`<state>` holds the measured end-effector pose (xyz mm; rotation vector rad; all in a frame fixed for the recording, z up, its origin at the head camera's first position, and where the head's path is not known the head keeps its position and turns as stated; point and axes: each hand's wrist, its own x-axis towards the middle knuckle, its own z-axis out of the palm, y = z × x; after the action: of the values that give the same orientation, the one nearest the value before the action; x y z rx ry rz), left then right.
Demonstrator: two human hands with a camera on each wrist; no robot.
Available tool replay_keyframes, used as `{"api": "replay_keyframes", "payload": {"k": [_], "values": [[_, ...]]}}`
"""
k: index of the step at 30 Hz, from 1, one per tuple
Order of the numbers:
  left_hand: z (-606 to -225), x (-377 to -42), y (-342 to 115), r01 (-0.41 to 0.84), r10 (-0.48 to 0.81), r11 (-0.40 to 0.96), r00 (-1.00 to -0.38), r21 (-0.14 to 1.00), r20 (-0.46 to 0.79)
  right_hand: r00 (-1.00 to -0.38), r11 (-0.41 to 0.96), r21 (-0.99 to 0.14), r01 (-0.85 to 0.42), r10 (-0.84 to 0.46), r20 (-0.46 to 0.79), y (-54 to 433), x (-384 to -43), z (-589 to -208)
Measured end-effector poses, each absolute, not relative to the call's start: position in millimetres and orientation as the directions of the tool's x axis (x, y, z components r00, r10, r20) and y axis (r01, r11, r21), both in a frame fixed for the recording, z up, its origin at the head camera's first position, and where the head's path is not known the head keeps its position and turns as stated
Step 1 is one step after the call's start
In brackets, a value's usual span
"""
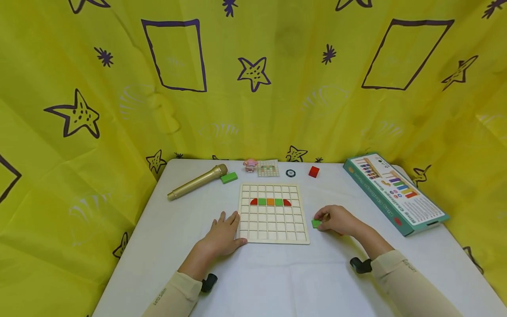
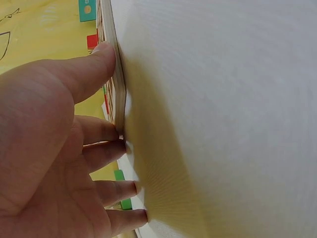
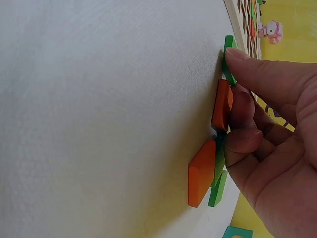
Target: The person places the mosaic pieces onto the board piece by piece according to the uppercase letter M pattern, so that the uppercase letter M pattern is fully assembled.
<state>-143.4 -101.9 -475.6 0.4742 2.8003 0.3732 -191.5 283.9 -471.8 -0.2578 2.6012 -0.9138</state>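
Note:
A pale wooden grid board [image 1: 273, 226] lies on the table, with a row of red, green and orange pieces [image 1: 270, 202] across its upper part. My left hand [image 1: 222, 234] rests at its lower left corner, fingers spread along the side and thumb [image 2: 96, 64] at the near edge. To the right of the board, my right hand [image 1: 337, 220] pinches a green tile [image 3: 229, 59] low over the white cloth. Beneath the right hand, the right wrist view shows two orange tiles [image 3: 202, 173] and further green tiles [image 3: 218, 188], partly hidden by its fingers.
Along the back lie a gold microphone [image 1: 198, 182], a green block [image 1: 229, 178], a pink figurine [image 1: 250, 165], a pattern card [image 1: 268, 168], a dark ring [image 1: 291, 173] and a red block [image 1: 314, 171]. A teal game box [image 1: 396, 193] lies at the right. Yellow curtain surrounds the table.

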Motion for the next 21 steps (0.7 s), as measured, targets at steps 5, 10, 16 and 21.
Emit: {"api": "replay_keyframes", "payload": {"k": [5,10,16,21], "values": [[-475.4,-143.3,-102.2,0.281,0.352,0.913,-0.909,0.296,-0.224,-0.909,0.779,-0.624,-0.068,-0.306,-0.283,282.8,-192.4,-471.5],[-474.6,-143.3,-102.5,0.281,0.352,0.912,-0.909,0.299,-0.221,-0.905,0.784,-0.613,-0.095,-0.324,-0.274,280.4,-192.7,-467.9],[-473.8,-141.6,-102.1,0.283,0.356,0.909,-0.908,0.305,-0.220,-0.907,0.792,-0.595,-0.137,-0.342,-0.247,278.2,-191.6,-467.0],[-471.6,-139.7,-101.7,0.279,0.357,0.906,-0.908,0.319,-0.218,-0.896,0.786,-0.593,-0.178,-0.378,-0.232,279.3,-191.7,-464.9]]}}
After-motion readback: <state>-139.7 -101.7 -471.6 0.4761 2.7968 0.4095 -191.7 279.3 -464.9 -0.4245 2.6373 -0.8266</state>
